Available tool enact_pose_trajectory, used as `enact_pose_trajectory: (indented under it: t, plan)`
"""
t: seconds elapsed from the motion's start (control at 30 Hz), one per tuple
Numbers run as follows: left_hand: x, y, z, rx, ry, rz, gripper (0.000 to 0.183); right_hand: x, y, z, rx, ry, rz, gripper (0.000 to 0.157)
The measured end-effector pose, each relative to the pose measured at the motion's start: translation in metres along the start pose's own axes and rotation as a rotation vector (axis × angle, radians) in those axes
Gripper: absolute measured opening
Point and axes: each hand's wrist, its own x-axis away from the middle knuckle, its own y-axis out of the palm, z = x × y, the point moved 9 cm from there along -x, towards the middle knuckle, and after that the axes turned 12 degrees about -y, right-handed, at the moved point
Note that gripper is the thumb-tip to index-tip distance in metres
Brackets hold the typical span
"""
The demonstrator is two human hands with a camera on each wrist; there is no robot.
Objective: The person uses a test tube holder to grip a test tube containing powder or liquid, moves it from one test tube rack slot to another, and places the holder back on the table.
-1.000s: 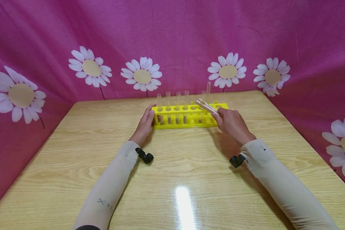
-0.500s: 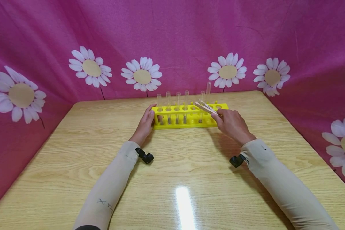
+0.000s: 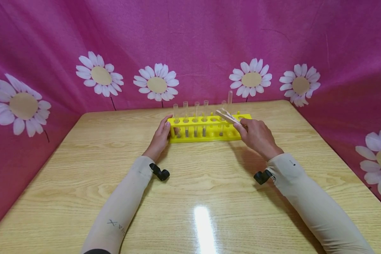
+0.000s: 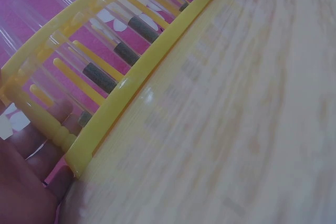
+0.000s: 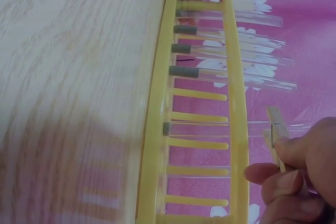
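The wooden surface (image 3: 190, 180) is lying nearest. My left grip (image 3: 158, 137) is holding one end of the yellow rack (image 3: 190, 140). My right grip (image 3: 258, 137) is pinching a wooden clip (image 5: 278, 120) up against a clear tube (image 5: 202, 129), which is standing in the rack. Behind, pink cloth (image 3: 197, 38) is showing white flowers (image 3: 157, 84).

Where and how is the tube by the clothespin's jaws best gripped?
Probably by the clear upper part of the tube, above the rack, coming from the right with the clothespin in the right hand. The tube stands upright, so that part sticks out free, while the rack encloses its lower part.
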Motion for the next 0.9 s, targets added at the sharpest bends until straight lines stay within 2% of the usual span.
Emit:
enact_pose_trajectory:
  t: [0.1, 0.33, 0.63, 0.9]
  plan:
    - [0.002, 0.001, 0.002, 0.027, -0.002, -0.020, 0.051, 0.000, -0.001, -0.001, -0.011, 0.000, 0.007, 0.031]
    - [0.016, 0.005, 0.021, 0.045, -0.025, -0.044, 0.048, 0.001, -0.007, -0.002, -0.023, 0.009, 0.050, 0.033]
    - [0.019, 0.005, 0.023, 0.029, -0.045, -0.030, 0.049, 0.001, -0.012, -0.002, -0.034, -0.009, 0.100, 0.032]
    - [0.019, 0.005, 0.024, 0.023, -0.043, -0.032, 0.049, 0.002, -0.019, -0.003, -0.034, -0.046, 0.179, 0.033]
